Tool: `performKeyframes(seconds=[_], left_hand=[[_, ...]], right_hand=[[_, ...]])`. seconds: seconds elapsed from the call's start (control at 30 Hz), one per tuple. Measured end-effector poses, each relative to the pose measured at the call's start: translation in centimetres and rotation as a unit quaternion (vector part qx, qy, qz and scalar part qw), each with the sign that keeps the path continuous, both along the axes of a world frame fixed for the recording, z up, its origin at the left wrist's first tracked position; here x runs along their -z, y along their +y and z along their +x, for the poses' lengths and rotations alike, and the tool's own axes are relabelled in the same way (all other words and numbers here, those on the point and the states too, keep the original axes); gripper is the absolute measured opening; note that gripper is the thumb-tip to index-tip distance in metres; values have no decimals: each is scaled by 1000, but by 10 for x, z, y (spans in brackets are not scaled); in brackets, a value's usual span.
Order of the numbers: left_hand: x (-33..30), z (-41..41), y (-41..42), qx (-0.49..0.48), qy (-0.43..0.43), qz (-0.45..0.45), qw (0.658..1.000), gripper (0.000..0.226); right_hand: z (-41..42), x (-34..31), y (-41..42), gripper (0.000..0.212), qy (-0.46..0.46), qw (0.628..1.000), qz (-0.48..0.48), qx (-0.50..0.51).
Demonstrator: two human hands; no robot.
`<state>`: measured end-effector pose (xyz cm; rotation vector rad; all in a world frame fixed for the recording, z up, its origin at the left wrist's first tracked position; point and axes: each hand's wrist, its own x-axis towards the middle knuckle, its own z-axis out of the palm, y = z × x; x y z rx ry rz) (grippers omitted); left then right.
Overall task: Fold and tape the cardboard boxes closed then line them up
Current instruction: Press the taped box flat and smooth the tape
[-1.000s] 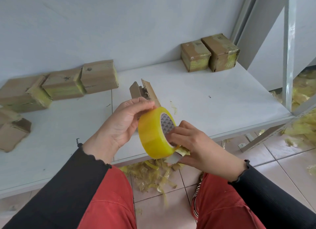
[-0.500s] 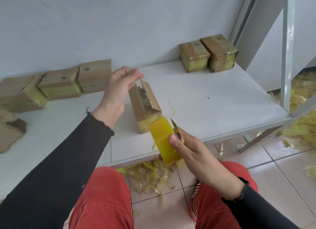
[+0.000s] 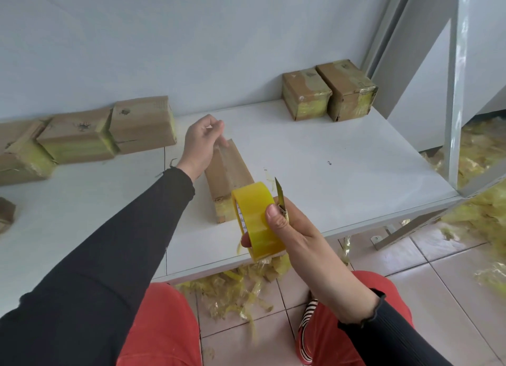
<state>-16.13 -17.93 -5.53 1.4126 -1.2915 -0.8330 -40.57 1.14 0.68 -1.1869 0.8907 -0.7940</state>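
At the far left of the white bench (image 3: pixel 315 157), a small cardboard piece (image 3: pixel 6 212) lies at the edge of view, and behind it a row of taped boxes (image 3: pixel 90 136) sits against the wall, touching one another at slightly skewed angles, their ends wrapped in yellowish tape. Moving right, the left hand (image 3: pixel 201 144), in a black sleeve, reaches out over the bench to the far end of the cardboard box (image 3: pixel 228 174) that lies lengthwise in the middle, its near end toward the person. The fingers (image 3: pixel 216 125) of this hand are curled together at the box's far end, thumb and fingertips close as if pinching something thin there; what they pinch, if anything, is too fine to tell. The box's top flaps lie nearly shut with a seam running along its length. Just in front of its near end, the right hand (image 3: pixel 290 229) grips a roll of yellow tape (image 3: pixel 256 220), thumb pressed on the outer face and the other fingers curled round or through it from below; a thin pointed blade (image 3: pixel 279 193) sticks up from the same grip. Farther right, at the back of the bench, two taped boxes (image 3: pixel 328 92) stand side by side, touching, against the wall. Scraps of yellow tape (image 3: pixel 235 289) litter the tiled floor below the bench edge.
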Motion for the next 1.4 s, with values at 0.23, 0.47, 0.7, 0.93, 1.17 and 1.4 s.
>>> performKeyframes(seconds=[0.23,0.47,0.7,0.93,1.17,1.4], left_hand=[[10,4,-4,-50,-10,-10,999,25],[14,4,-4,-69,-6,3,998,27],[19,7,-5,-84,-20,7,996,27],[22,12,-15,-107,-11,158,982,25],[-9,21,-23,-3,-2,396,918,17],[-25,28,-26,107,-18,443,890,11]], right_hand=[[10,15,-9,40,21,1000,16,8],[17,29,-10,29,21,997,64,33],[19,38,-13,31,22,996,79,30],[19,46,-15,28,32,997,71,21],[20,52,-21,23,41,998,55,13],[21,57,-25,17,35,998,43,9]])
